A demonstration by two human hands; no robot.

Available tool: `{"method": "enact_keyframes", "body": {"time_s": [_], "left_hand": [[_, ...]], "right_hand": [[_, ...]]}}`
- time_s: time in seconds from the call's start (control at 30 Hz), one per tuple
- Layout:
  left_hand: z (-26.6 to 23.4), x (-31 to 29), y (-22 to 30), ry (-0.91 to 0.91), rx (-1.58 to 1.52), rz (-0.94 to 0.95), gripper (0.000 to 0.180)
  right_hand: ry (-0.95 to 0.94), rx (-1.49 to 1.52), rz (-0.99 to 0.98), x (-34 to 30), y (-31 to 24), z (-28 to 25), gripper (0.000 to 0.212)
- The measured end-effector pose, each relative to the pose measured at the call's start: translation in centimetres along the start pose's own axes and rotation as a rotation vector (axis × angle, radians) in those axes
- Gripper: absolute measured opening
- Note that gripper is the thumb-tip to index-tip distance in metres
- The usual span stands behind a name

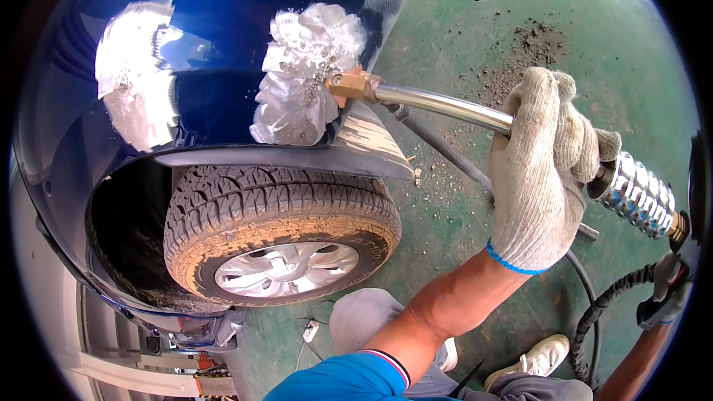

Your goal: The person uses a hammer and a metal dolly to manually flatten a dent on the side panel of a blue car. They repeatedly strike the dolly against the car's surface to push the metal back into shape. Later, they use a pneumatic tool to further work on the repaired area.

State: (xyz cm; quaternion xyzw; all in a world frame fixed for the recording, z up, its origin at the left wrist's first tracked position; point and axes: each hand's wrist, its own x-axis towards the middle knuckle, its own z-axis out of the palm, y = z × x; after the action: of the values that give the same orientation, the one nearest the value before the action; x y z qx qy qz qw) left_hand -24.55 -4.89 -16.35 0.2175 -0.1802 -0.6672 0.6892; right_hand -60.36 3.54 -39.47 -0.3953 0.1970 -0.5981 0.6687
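My left hand [536, 171], in a white knit glove with a blue cuff, is wrapped round the shiny metal shaft [445, 106] of a slide-hammer dent puller. The tool's copper tip [349, 87] meets the edge of a bare metal patch [301, 74] on a blue car panel [215, 93]. Beyond my fingers sits its ribbed chrome weight [637, 193]. At the far right edge my right hand [665, 289], also gloved, closes on the tool's dark rear handle, partly cut off by the picture's rim. A second ground-down patch [137, 74] shows further left on the panel.
Below the panel are a black wheel-arch trim [260, 157] and a muddy tyre [282, 208] with a silver rim. A sleeved cable [594, 319] hangs at the lower right. A dark bar [445, 150] lies behind my left hand. Dirt [531, 48] is scattered on the green floor [445, 252].
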Motion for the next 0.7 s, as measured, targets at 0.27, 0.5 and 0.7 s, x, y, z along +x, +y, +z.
{"method": "enact_keyframes", "body": {"time_s": [0.27, 0.5, 0.7], "left_hand": [[0.7, 0.3, 0.6, 0.037, 0.029, 0.026, 0.031], [0.5, 0.4, 0.7, 0.0, 0.017, 0.043, 0.03], [0.4, 0.3, 0.7, -0.001, 0.042, 0.04, 0.031]], "right_hand": [[0.05, 0.014, -0.022, -0.2, 1.0, 0.8, 0.054], [0.04, 0.009, -0.028, 0.3, 1.0, 1.2, 0.054], [0.044, 0.002, -0.019, 0.0, 1.3, 1.3, 0.055]]}}
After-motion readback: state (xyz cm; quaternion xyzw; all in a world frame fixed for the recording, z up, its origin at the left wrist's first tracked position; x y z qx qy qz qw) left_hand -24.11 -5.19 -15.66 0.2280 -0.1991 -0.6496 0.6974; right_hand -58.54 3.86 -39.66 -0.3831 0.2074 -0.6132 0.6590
